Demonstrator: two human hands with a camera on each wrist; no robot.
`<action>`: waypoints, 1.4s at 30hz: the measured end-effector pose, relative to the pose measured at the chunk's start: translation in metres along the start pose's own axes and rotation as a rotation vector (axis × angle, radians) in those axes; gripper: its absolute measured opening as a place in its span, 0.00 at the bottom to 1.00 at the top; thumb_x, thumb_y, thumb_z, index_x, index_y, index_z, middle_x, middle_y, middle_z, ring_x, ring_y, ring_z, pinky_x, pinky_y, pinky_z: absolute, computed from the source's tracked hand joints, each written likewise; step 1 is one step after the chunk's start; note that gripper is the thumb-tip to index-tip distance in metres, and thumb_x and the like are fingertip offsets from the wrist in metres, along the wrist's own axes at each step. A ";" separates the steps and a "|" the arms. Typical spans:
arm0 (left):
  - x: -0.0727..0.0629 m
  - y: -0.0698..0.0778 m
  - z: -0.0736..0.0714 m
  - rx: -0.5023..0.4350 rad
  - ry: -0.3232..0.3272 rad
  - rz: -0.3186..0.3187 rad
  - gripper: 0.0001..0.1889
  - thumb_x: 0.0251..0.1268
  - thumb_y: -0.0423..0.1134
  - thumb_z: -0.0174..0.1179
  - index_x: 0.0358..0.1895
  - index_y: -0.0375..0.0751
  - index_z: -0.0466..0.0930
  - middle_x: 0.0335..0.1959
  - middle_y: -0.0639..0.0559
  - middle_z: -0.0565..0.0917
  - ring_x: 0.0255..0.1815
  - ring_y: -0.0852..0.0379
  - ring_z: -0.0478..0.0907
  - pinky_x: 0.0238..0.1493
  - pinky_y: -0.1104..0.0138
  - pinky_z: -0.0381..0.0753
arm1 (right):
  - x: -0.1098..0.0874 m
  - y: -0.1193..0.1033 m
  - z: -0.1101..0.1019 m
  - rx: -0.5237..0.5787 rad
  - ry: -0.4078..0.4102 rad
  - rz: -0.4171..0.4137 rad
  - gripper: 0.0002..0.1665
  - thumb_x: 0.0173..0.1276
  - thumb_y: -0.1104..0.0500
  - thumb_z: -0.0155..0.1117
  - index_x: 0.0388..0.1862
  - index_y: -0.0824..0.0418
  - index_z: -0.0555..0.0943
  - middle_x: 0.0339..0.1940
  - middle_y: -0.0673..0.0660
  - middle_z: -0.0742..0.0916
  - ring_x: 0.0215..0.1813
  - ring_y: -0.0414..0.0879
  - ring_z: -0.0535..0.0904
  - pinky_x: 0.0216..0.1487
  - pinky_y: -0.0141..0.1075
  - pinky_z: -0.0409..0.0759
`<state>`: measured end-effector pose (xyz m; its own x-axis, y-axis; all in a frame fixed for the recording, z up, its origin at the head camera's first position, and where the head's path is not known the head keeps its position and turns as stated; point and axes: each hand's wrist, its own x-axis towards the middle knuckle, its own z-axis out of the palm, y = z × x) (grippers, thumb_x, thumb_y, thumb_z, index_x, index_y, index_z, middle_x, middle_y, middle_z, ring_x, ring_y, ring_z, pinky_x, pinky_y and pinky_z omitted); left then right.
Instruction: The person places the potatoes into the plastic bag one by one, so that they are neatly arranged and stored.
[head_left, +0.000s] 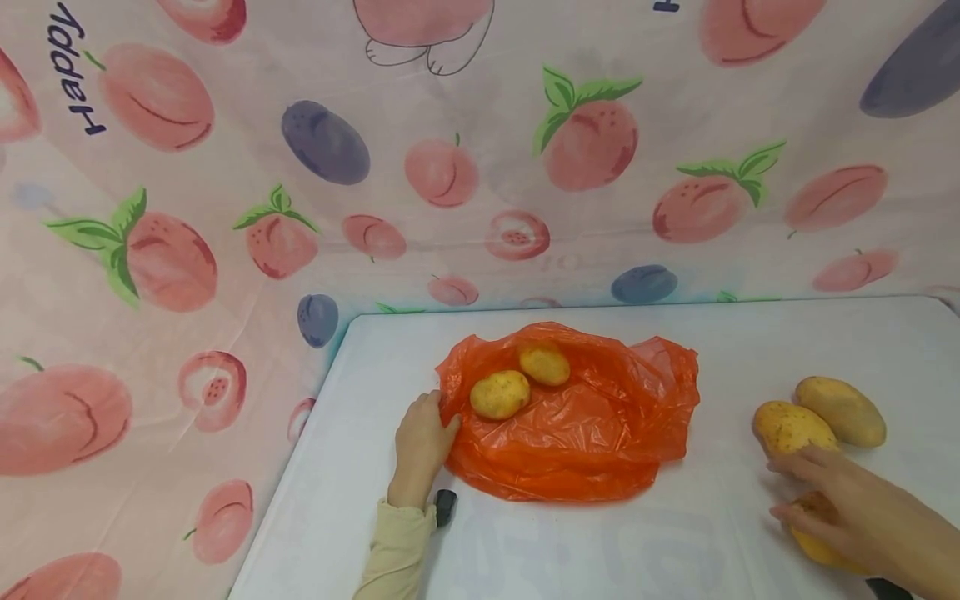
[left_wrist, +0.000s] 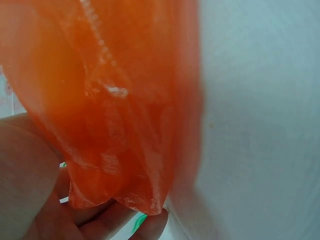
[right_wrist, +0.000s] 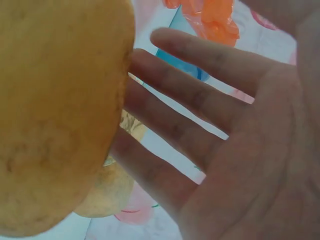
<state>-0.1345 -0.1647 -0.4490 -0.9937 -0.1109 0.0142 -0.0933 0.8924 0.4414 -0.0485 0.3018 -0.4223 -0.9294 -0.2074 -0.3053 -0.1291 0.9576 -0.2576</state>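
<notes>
Orange bag [head_left: 573, 427] w/ 2 potatoes [head_left: 500, 395] inside

A white table top [head_left: 731, 367] with rounded far corners is shown. Near its middle, a crumpled orange plastic bag [head_left: 577, 433] is spread out with its opening turned up. At the right, a yellow-brown potato [head_left: 787, 425] and a paler potato [head_left: 843, 412] are laid close together. In front of them, a third potato [head_left: 825, 546] is partly hidden; whether the surface is touched by it cannot be told.
</notes>
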 end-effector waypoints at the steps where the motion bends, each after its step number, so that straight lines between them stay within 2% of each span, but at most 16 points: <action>1: 0.000 0.000 0.000 0.001 0.001 0.002 0.23 0.64 0.41 0.66 0.59 0.33 0.76 0.47 0.41 0.82 0.46 0.46 0.77 0.53 0.51 0.82 | 0.000 0.002 0.001 -0.008 0.005 -0.008 0.37 0.55 0.38 0.74 0.53 0.65 0.81 0.44 0.54 0.83 0.40 0.47 0.75 0.45 0.52 0.85; 8: 0.000 0.000 -0.001 -0.004 0.011 0.016 0.23 0.64 0.41 0.66 0.58 0.33 0.76 0.47 0.41 0.82 0.46 0.45 0.78 0.52 0.51 0.82 | 0.000 0.010 0.008 -0.018 -0.027 -0.016 0.38 0.54 0.35 0.73 0.51 0.63 0.81 0.45 0.51 0.84 0.42 0.49 0.77 0.47 0.57 0.81; 15: 0.000 0.000 -0.001 -0.003 0.018 0.013 0.22 0.64 0.40 0.66 0.58 0.33 0.77 0.47 0.41 0.82 0.46 0.45 0.78 0.52 0.51 0.83 | -0.002 0.012 0.011 -0.011 -0.060 0.009 0.41 0.50 0.34 0.75 0.52 0.63 0.81 0.47 0.54 0.84 0.46 0.53 0.78 0.48 0.60 0.80; 22: -0.001 0.001 -0.001 -0.001 0.022 0.006 0.22 0.63 0.40 0.67 0.57 0.33 0.77 0.46 0.41 0.82 0.45 0.46 0.78 0.51 0.51 0.83 | -0.002 0.014 0.013 -0.062 -0.030 -0.039 0.25 0.51 0.39 0.77 0.41 0.53 0.83 0.42 0.50 0.82 0.43 0.49 0.76 0.49 0.59 0.80; 25: -0.001 0.001 -0.001 -0.006 0.010 -0.007 0.23 0.64 0.40 0.67 0.58 0.33 0.77 0.46 0.41 0.82 0.45 0.46 0.78 0.52 0.52 0.83 | -0.002 0.015 0.013 -0.081 -0.021 -0.056 0.22 0.50 0.40 0.78 0.38 0.50 0.83 0.41 0.49 0.82 0.42 0.48 0.75 0.49 0.58 0.81; 32: 0.000 0.001 -0.001 -0.020 -0.008 -0.013 0.24 0.65 0.41 0.66 0.60 0.34 0.76 0.47 0.41 0.82 0.45 0.46 0.77 0.54 0.51 0.82 | 0.000 0.018 0.015 -0.107 -0.036 -0.055 0.24 0.48 0.40 0.79 0.39 0.51 0.84 0.43 0.50 0.83 0.43 0.50 0.76 0.50 0.59 0.80; 39: 0.000 0.000 0.001 -0.017 -0.003 -0.014 0.23 0.64 0.41 0.67 0.59 0.34 0.76 0.45 0.42 0.82 0.43 0.47 0.76 0.52 0.53 0.83 | 0.000 0.016 0.013 -0.104 0.012 -0.062 0.23 0.49 0.42 0.79 0.37 0.55 0.86 0.39 0.51 0.84 0.41 0.50 0.78 0.47 0.58 0.81; 42: -0.001 0.001 0.000 -0.017 -0.001 -0.009 0.23 0.64 0.41 0.67 0.59 0.34 0.76 0.45 0.42 0.82 0.43 0.47 0.76 0.52 0.53 0.83 | 0.002 0.012 0.010 -0.091 -0.014 -0.042 0.27 0.50 0.41 0.78 0.41 0.59 0.87 0.40 0.53 0.85 0.41 0.51 0.79 0.46 0.59 0.81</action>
<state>-0.1340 -0.1641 -0.4489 -0.9929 -0.1185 0.0091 -0.1013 0.8840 0.4563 -0.0481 0.3114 -0.4355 -0.9178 -0.2497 -0.3087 -0.1990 0.9621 -0.1865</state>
